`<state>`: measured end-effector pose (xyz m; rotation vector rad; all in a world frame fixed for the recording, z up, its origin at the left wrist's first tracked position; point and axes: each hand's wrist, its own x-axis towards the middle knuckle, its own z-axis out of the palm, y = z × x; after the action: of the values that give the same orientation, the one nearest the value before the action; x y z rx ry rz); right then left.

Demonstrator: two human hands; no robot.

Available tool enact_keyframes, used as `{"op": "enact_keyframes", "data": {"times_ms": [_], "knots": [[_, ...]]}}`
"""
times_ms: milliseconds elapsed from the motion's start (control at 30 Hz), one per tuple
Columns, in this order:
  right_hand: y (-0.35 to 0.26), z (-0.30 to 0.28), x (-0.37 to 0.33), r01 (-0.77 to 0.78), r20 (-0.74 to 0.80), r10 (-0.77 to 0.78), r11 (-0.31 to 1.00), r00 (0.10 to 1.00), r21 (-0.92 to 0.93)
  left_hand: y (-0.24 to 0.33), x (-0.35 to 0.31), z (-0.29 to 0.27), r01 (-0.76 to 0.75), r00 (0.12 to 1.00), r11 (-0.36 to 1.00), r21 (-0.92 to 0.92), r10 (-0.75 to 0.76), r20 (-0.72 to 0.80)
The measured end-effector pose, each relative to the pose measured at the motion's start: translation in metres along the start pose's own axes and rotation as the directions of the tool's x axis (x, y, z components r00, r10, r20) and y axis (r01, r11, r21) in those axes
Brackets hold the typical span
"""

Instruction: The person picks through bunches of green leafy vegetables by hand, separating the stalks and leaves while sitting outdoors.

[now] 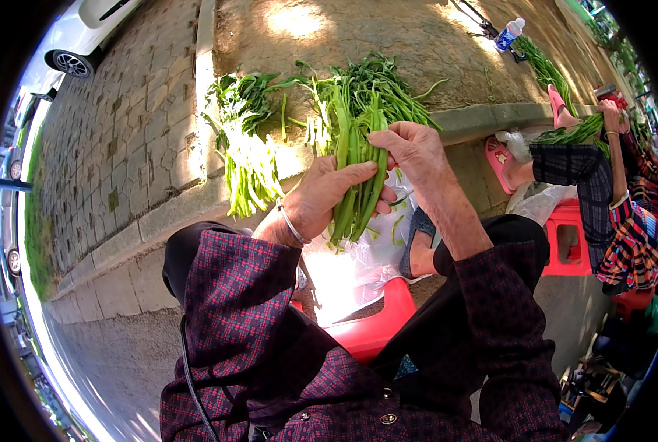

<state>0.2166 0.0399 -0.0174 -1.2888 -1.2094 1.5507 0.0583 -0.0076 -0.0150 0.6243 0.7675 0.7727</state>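
Observation:
My left hand (318, 191) is wrapped round a bunch of long green vegetable stalks (354, 158), thumb across the front. At the upper right of that bunch, the thumb and fingers of my right hand (417, 155) pinch a stalk; the exact spot is partly covered by the fingers. Just beyond the hands, a heap of leafy stalks (399, 92) lies on the ground by the kerb. Left of it rests another pile of leafy stalks (248, 147), its pale cut ends toward me. Beneath my hands, white plastic sheeting (343, 269) carries a few green scraps.
A red plastic stool (377, 328) shows between my knees. To the right, another person in pink slippers (499, 163) handles greens (575, 134) beside a second red stool (567, 237). A bottle (510, 34) stands at the far right. A concrete kerb (148, 221) crosses the scene; cars are parked at left.

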Motion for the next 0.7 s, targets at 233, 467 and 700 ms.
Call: {"op": "enact_keyframes", "data": {"times_ms": [233,467,700], "knots": [[-0.003,0.003,-0.001,-0.047,0.018,0.048,0.997,0.999,-0.053,-0.003,-0.004,0.002,0.048,0.999,0.995,-0.088,-0.048,-0.002],[-0.001,0.001,0.0,-0.047,0.039,0.044,0.997,0.998,0.061,0.039,-0.025,-0.009,-0.121,0.991,0.967,-0.226,0.103,-0.09],[-0.005,-0.007,0.005,0.006,0.061,-0.002,0.997,0.998,-0.071,0.049,-0.035,-0.028,-0.159,0.985,0.932,-0.325,0.129,-0.112]]}}
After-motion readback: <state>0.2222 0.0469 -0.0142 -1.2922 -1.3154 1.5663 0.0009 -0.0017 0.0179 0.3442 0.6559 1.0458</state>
